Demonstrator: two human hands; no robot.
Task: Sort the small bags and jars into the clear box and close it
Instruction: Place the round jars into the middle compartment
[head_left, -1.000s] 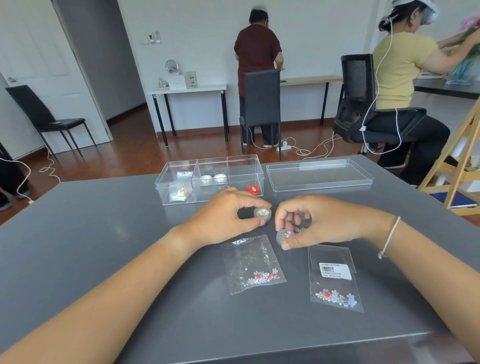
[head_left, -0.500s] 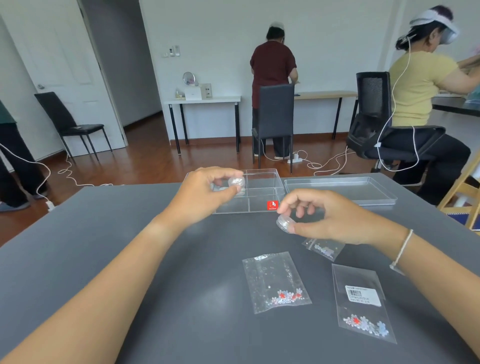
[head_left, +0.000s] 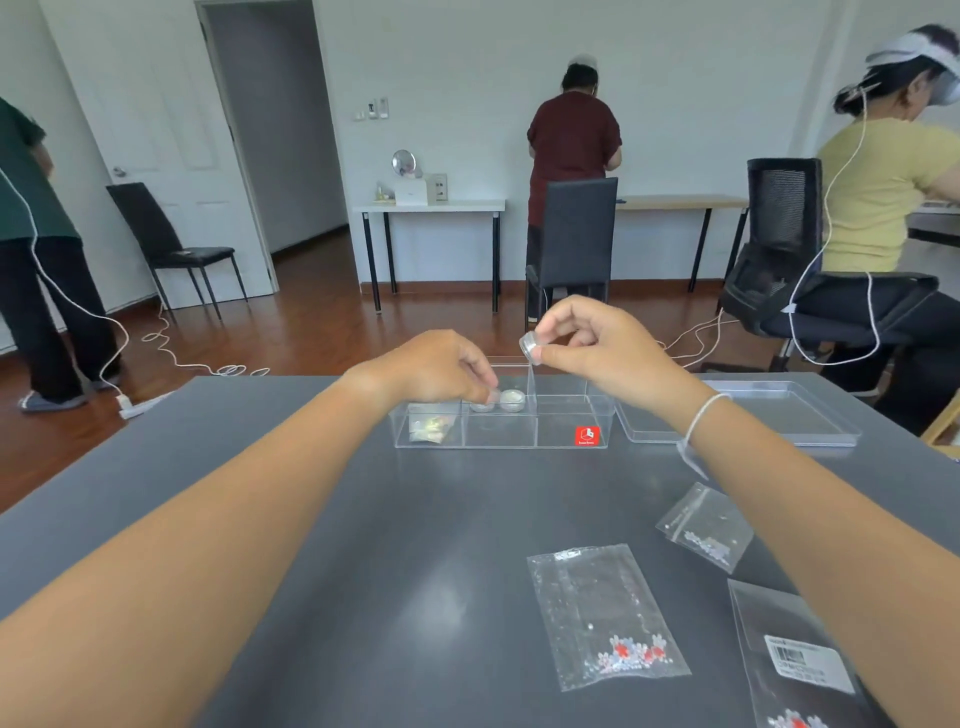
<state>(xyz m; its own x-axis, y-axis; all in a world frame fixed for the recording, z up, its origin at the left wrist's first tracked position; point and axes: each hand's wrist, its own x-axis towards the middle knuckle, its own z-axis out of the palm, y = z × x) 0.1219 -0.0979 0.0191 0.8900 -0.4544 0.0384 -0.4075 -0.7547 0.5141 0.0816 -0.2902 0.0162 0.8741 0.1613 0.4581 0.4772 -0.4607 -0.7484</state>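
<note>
The clear box (head_left: 566, 439) stands open at the table's far middle, split into three compartments. A small bag (head_left: 431, 427) lies in its left one. My left hand (head_left: 436, 369) reaches into the middle compartment, fingertips pinched on a small jar right beside a white-filled jar (head_left: 512, 400); the pinched jar is mostly hidden. My right hand (head_left: 608, 348) holds another small clear jar (head_left: 530, 345) in the air above the box's middle divider. Three small bags lie on the table near me: one with red and white beads (head_left: 608, 618), a smaller one (head_left: 706, 527), and one with a barcode label (head_left: 800, 660).
The box's clear lid (head_left: 779, 415) lies flat to the right of the box. The grey table (head_left: 260, 519) ends just behind the box. Beyond it are chairs, floor cables and three other people, all well away from my hands.
My left hand has gone down into the middle compartment with its jar. My right hand has risen from the table to above the box with the other jar. The view has tilted up.
</note>
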